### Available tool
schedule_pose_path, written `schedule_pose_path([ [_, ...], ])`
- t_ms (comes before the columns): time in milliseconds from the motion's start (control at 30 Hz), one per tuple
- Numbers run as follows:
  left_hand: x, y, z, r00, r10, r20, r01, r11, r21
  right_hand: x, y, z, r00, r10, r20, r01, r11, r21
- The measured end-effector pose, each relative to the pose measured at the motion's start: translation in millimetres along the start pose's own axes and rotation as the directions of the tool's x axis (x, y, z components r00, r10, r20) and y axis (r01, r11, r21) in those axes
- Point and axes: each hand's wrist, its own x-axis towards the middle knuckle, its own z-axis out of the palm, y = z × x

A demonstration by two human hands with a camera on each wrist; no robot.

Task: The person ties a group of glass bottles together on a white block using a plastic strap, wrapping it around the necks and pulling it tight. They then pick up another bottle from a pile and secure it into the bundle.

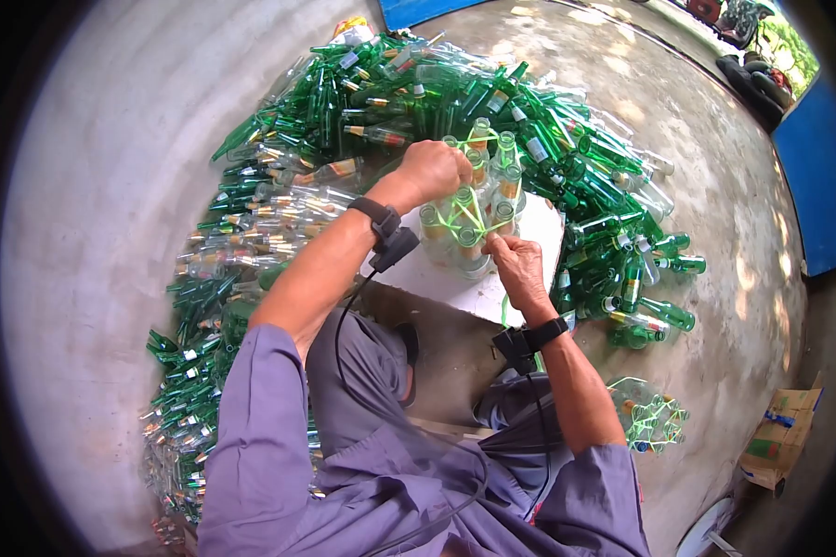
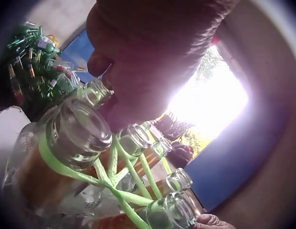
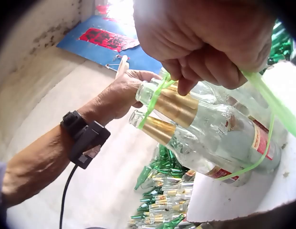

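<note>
A cluster of clear glass bottles with gold neck labels stands upright on a white board. Light green strap is laced around and between their necks. At the far left of the cluster, my left hand has its fingers curled around a bottle neck, partly hidden behind the glass. On the near right side, my right hand pinches the green strap beside the necks. A length of that strap runs out from the curled fingers of this hand, and another loop circles the bottles lower down.
Heaped green bottles curve around the board's far and right sides, with clear and green bottles piled at left. Another strapped bundle stands on the floor at right, near a cardboard box. Cables hang from both wrist cameras.
</note>
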Motion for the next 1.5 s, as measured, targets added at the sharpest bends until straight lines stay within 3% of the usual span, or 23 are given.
schedule_pose_path([
  [67,1,-2,-1,1.0,0.02,0.015,-0.02,1.0,0.0,-1,1,-5,0.987,0.142,0.073,-0.14,0.989,-0.036],
  [233,3,-14,3,0.997,0.072,0.002,-0.071,0.991,-0.115,-5,5,-8,0.996,0.071,0.045,-0.065,0.991,-0.121],
  [300,2,-20,1,0.998,0.064,0.016,-0.055,0.939,-0.341,-4,8,-12,0.999,0.04,0.026,-0.035,0.984,-0.177],
  [333,0,-20,3,0.998,0.064,0.014,-0.055,0.94,-0.337,-5,10,-16,0.996,0.064,0.059,-0.054,0.986,-0.157],
  [433,-13,-4,0,0.999,0.03,0.025,-0.022,0.957,-0.288,-5,6,-23,0.993,0.083,0.089,-0.067,0.984,-0.167],
  [500,-27,11,-5,0.983,-0.11,-0.144,0.04,0.906,-0.421,-5,7,-24,0.989,0.106,0.106,-0.089,0.984,-0.157],
  [533,-34,13,-7,0.99,-0.108,-0.089,0.056,0.888,-0.457,-5,7,-24,0.989,0.104,0.101,-0.088,0.985,-0.152],
  [567,-42,18,-3,0.991,-0.104,-0.088,0.053,0.89,-0.453,-6,6,-24,0.992,0.071,0.107,-0.051,0.983,-0.179],
  [633,-64,28,8,0.919,0.112,-0.378,-0.205,0.955,-0.216,-6,5,-22,0.992,0.037,0.12,-0.012,0.979,-0.206],
  [667,-75,36,12,0.964,0.104,-0.247,-0.147,0.975,-0.166,-7,4,-22,0.993,0.031,0.112,-0.005,0.974,-0.228],
  [767,-93,63,27,0.96,0.053,-0.275,-0.066,0.997,-0.039,-7,4,-21,0.994,0.013,0.105,0.015,0.965,-0.262],
  [900,-93,70,36,0.963,0.005,-0.268,-0.007,1.0,-0.006,-9,-3,-28,0.993,-0.064,0.101,0.096,0.93,-0.354],
  [1500,-92,78,37,0.962,-0.088,-0.258,0.077,0.996,-0.05,-14,-12,-54,0.988,-0.106,0.109,0.145,0.874,-0.464],
])
